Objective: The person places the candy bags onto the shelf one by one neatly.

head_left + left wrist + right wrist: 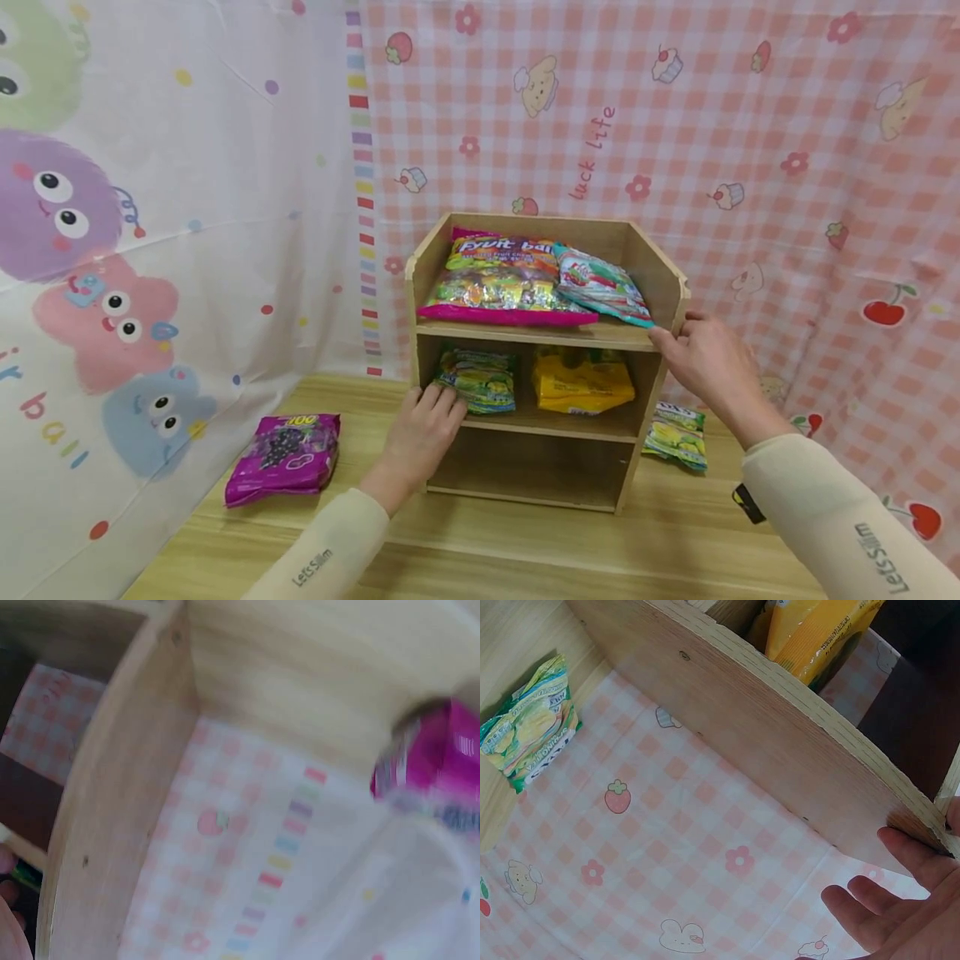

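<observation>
A small wooden shelf unit (517, 336) stands on the table. At its middle tier, on the left, my left hand (427, 425) has bent fingers over the left edge of a green candy bag (483, 382); the thumb is hidden. In the left wrist view only a few fingers (7, 862) show, beside a dark green scrap of that bag. My right hand (708, 358) pinches the upper front edge of the shelf's right side panel, thumb in front, index finger on the outside. In the right wrist view, this hand (907, 907) has its other fingers off the panel.
The top tier holds a fruit candy bag (510, 279) and a teal-and-white bag (603, 287). A yellow packet (583, 382) sits on the middle tier's right. A purple grape candy bag (285, 458) lies left of the shelf, a green-yellow bag (677, 435) right of it. Printed cloths hang behind.
</observation>
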The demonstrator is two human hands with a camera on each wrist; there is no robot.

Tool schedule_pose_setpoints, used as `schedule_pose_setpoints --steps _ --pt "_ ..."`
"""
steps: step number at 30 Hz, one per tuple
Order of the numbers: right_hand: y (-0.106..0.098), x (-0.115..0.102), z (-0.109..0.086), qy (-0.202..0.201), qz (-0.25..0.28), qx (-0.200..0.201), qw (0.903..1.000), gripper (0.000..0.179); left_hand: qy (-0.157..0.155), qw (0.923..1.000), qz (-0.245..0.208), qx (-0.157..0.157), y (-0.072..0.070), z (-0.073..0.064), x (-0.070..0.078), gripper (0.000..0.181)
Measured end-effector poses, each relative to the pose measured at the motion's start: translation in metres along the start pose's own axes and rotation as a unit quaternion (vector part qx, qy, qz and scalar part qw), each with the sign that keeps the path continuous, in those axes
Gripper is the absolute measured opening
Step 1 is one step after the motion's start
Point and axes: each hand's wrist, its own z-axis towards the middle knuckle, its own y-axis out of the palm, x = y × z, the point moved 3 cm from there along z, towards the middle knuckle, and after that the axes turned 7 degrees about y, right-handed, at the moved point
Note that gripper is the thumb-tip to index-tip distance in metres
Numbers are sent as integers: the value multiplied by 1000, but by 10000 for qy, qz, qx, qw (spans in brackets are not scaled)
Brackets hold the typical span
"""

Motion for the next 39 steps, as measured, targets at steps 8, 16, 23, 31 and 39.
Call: schedule_pose_setpoints --steps 8,16,23,31,39 --pt "-1 -3 0 -12 31 -21 10000 65 318 9961 163 -803 -1 12 -16 18" --pt "0 -3 0 -54 48 66 10000 64 402 9938 200 -1014 -1 8 -13 7" --pt "1 -2 0 -43 84 70 9999 64 30 9983 -50 -578 1 4 -13 6" --pt "-1 -2 -1 -37 108 34 9999 65 263 9971 -67 -712 -1 11 -15 14" --pt "-1 -2 0 -39 103 23 9999 65 364 9925 188 -1153 -1 15 -16 19"
